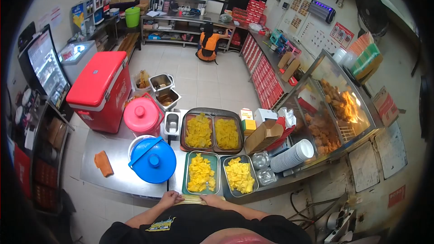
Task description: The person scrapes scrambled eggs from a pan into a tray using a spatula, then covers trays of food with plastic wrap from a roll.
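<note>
My left hand (171,199) is closed on one end of a pale yellow, shiny strip (192,199) held low against my body at the counter's front edge. At its other end, my right hand (212,200) is closed on the same strip. What the strip is I cannot make out. Just beyond my hands stands a green-rimmed glass tray (203,173) of chunky yellow food, with a similar tray (239,175) to its right. Behind these, a dark pan (211,111) holds two containers of darker yellow food. A blue lidded bucket (153,159) is left of the trays.
An orange cloth (103,163) lies on the steel counter (126,178). Further left are a pink lidded jug (141,114) and a red cooler (98,86). Stacked white cups (291,156) and a glass fried-food case (334,104) stand right. A person in orange (208,45) crouches far back.
</note>
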Tool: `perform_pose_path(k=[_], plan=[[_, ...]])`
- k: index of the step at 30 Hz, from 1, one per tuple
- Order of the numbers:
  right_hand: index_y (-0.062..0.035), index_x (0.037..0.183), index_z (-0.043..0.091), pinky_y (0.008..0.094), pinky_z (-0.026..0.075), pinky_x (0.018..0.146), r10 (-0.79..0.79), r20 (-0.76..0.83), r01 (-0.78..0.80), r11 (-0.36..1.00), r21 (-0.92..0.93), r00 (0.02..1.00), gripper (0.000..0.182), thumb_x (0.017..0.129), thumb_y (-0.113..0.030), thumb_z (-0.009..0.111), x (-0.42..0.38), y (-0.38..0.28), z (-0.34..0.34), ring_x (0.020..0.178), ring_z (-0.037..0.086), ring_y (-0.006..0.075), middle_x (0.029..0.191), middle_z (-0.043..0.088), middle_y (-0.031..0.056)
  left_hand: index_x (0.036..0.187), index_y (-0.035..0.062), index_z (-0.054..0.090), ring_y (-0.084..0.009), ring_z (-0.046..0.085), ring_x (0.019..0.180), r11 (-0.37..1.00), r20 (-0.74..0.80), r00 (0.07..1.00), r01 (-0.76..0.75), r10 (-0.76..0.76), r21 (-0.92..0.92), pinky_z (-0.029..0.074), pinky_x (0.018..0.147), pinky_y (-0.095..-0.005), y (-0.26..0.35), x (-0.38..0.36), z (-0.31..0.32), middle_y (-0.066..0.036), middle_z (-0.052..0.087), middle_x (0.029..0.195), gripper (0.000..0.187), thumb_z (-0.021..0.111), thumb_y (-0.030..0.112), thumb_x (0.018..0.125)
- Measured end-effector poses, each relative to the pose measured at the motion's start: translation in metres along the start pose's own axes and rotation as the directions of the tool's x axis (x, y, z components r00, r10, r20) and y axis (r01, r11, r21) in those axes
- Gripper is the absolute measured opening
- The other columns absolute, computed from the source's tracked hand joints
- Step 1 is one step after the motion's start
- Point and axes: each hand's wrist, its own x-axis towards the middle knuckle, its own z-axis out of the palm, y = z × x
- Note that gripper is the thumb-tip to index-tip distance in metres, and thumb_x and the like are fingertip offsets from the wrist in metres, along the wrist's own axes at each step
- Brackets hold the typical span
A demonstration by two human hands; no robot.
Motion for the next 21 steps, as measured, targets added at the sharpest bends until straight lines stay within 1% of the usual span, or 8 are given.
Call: perform_pose_path(k=[1, 3, 5, 9, 11, 14, 17, 21], plan=[[-0.0079, 0.088, 0.066, 0.0536, 0.05, 0.075, 0.0, 0.008, 0.0, 1.0, -0.007, 1.0, 0.022, 0.09, -0.028, 0.058, -0.003, 0.005, 0.001, 0.082, 0.065, 0.0423, 0.094, 0.067, 0.0187, 0.108, -0.0098, 0.055, -0.0334, 0.072, 0.103, 1.0, -0.002, 1.0, -0.006, 0.006, 0.018, 0.061, 0.088, -0.0374, 0.001, 0.0, -0.001, -0.02, 0.067, 0.104, 0.023, 0.046, 0.011, 0.106], [-0.0074, 0.096, 0.069, 0.0537, 0.052, 0.078, -0.202, -0.033, 0.178, 0.921, -0.345, 0.979, 0.019, 0.088, -0.023, 0.061, -0.007, 0.019, -0.003, 0.089, 0.067, 0.0429, 0.097, 0.069, 0.0213, 0.107, -0.0104, 0.056, -0.034, 0.072, 0.102, 0.999, 0.021, 0.999, -0.033, 0.033, -0.034, 0.061, 0.089, -0.0374, -0.012, 0.009, -0.006, -0.02, 0.067, 0.104, 0.023, 0.047, 0.011, 0.106], [-0.0067, 0.097, 0.07, 0.053, 0.053, 0.077, -0.215, 0.01, 0.203, 0.907, -0.37, 0.977, 0.02, 0.087, -0.022, 0.061, -0.01, 0.026, -0.012, 0.087, 0.068, 0.0429, 0.095, 0.069, 0.0215, 0.106, -0.0114, 0.057, -0.0349, 0.072, 0.101, 0.998, -0.009, 1.0, -0.01, 0.009, -0.063, 0.061, 0.089, -0.0379, -0.009, 0.008, -0.003, -0.02, 0.067, 0.104, 0.025, 0.048, 0.012, 0.106], [-0.0066, 0.103, 0.065, 0.0536, 0.052, 0.076, -0.046, 0.15, 0.064, 0.991, -0.118, 0.988, 0.021, 0.089, -0.021, 0.057, -0.029, 0.016, -0.027, 0.087, 0.068, 0.044, 0.089, 0.069, 0.0237, 0.107, -0.0125, 0.057, -0.0354, 0.072, 0.101, 0.999, 0.004, 1.0, 0.001, -0.001, -0.047, 0.061, 0.09, -0.0392, -0.004, 0.008, 0.0, -0.021, 0.067, 0.105, 0.024, 0.049, 0.01, 0.104], [-0.0059, 0.101, 0.066, 0.0531, 0.052, 0.078, 0.107, 0.033, -0.107, 0.994, -0.023, 0.994, 0.023, 0.089, -0.023, 0.058, -0.039, 0.009, -0.019, 0.093, 0.068, 0.0439, 0.092, 0.068, 0.0246, 0.107, -0.0126, 0.057, -0.0359, 0.072, 0.1, 1.0, -0.006, 1.0, -0.021, 0.021, -0.01, 0.061, 0.09, -0.0399, 0.004, 0.004, 0.005, -0.022, 0.067, 0.107, 0.024, 0.048, 0.01, 0.104], [-0.0057, 0.098, 0.067, 0.0529, 0.052, 0.081, 0.168, 0.121, -0.156, 0.982, -0.108, 0.978, 0.021, 0.088, -0.022, 0.058, -0.047, 0.015, -0.02, 0.097, 0.068, 0.0438, 0.095, 0.068, 0.0252, 0.108, -0.0096, 0.058, -0.0327, 0.073, 0.099, 0.999, 0.051, 0.998, 0.047, -0.047, -0.012, 0.061, 0.087, -0.0362, 0.006, 0.002, 0.005, -0.022, 0.069, 0.104, 0.024, 0.047, 0.012, 0.105], [-0.0058, 0.097, 0.069, 0.0513, 0.052, 0.083, 0.062, 0.034, -0.06, 0.996, -0.069, 0.997, 0.021, 0.088, -0.022, 0.058, -0.058, 0.022, -0.015, 0.098, 0.068, 0.0426, 0.096, 0.068, 0.0255, 0.108, -0.0083, 0.06, -0.031, 0.073, 0.099, 0.995, 0.119, 0.993, -0.005, -0.007, 0.1, 0.061, 0.085, -0.0342, 0.011, -0.004, 0.009, -0.019, 0.07, 0.099, 0.025, 0.048, 0.013, 0.106], [-0.0076, 0.099, 0.071, 0.0467, 0.053, 0.082, -0.033, 0.064, 0.046, 0.979, -0.198, 0.997, 0.024, 0.088, -0.024, 0.058, -0.067, 0.037, -0.011, 0.095, 0.068, 0.0403, 0.09, 0.068, 0.0234, 0.105, -0.0085, 0.064, -0.0282, 0.073, 0.098, 0.952, 0.149, 0.987, -0.097, 0.055, 0.292, 0.06, 0.085, -0.0328, 0.021, -0.009, 0.019, -0.018, 0.072, 0.1, 0.026, 0.049, 0.014, 0.106]])
